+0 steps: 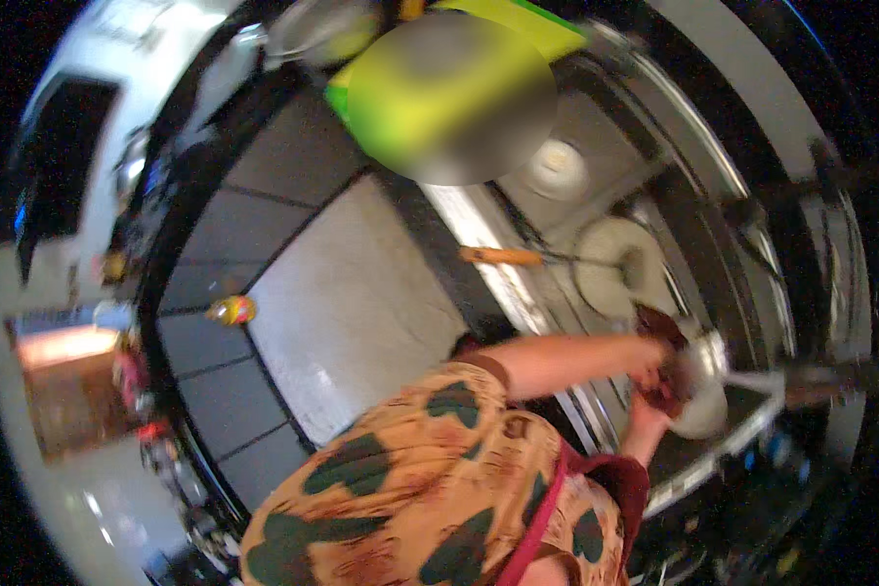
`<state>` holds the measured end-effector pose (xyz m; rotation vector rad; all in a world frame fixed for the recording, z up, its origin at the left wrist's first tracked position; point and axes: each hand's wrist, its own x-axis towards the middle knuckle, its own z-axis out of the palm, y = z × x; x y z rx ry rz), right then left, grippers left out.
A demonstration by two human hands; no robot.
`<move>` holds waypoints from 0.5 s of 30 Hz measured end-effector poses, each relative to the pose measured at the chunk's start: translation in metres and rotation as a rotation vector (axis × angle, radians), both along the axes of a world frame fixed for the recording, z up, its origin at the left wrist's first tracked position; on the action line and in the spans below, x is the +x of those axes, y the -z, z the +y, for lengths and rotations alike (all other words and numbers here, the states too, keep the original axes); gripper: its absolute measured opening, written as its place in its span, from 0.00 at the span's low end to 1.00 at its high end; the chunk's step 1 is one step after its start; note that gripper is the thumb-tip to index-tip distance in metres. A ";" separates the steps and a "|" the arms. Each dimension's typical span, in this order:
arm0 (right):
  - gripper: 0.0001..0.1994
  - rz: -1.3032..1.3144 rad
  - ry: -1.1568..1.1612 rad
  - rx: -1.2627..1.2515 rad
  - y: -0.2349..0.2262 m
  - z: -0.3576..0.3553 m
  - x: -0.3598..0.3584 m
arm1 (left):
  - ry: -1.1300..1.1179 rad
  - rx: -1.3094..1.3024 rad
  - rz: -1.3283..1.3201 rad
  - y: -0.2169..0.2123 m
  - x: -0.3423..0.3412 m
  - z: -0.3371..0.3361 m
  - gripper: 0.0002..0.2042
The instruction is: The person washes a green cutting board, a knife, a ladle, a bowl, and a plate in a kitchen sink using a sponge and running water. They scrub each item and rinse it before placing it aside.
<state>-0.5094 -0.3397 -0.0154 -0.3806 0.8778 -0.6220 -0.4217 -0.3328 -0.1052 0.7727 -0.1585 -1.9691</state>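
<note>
Both of my arms reach right over the cooking area, and the hands meet close together there. My left hand is closed, with its fingers blurred. Just below it, my right hand is closed too. A dark reddish-brown thing shows at the hands; blur hides what it is and how it is gripped. Beside them lies a pale round dish or pan. Farther up, a utensil with an orange-brown handle rests across the edge, its metal end over a round pale pan.
A small round white thing sits beyond the pan. Dark-lined grey tiles and a pale grey panel are on the left, with a small yellow-and-red container between them. A yellow-green thing at the top is partly blurred.
</note>
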 end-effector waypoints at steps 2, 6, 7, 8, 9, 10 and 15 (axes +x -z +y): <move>0.24 -0.084 0.077 -0.025 -0.006 0.020 0.011 | -0.005 0.060 -0.003 0.004 0.013 0.011 0.13; 0.23 0.006 0.238 0.003 0.019 0.001 0.004 | 0.117 0.207 0.025 -0.024 0.039 0.030 0.15; 0.22 0.142 0.214 -0.240 0.017 -0.009 0.001 | 0.075 0.410 -0.029 -0.057 0.039 0.033 0.15; 0.22 0.258 0.176 -0.471 0.014 -0.016 0.004 | 0.145 0.385 -0.027 -0.056 0.034 0.040 0.15; 0.23 0.311 0.121 -0.476 0.014 -0.024 0.005 | 0.217 0.364 -0.026 -0.050 0.034 0.049 0.14; 0.25 0.363 0.061 -0.480 0.015 -0.038 0.001 | 0.284 0.342 -0.025 -0.045 0.031 0.054 0.14; 0.29 0.096 -0.045 -0.452 0.028 -0.051 -0.015 | 0.232 0.356 0.277 -0.031 0.020 0.064 0.12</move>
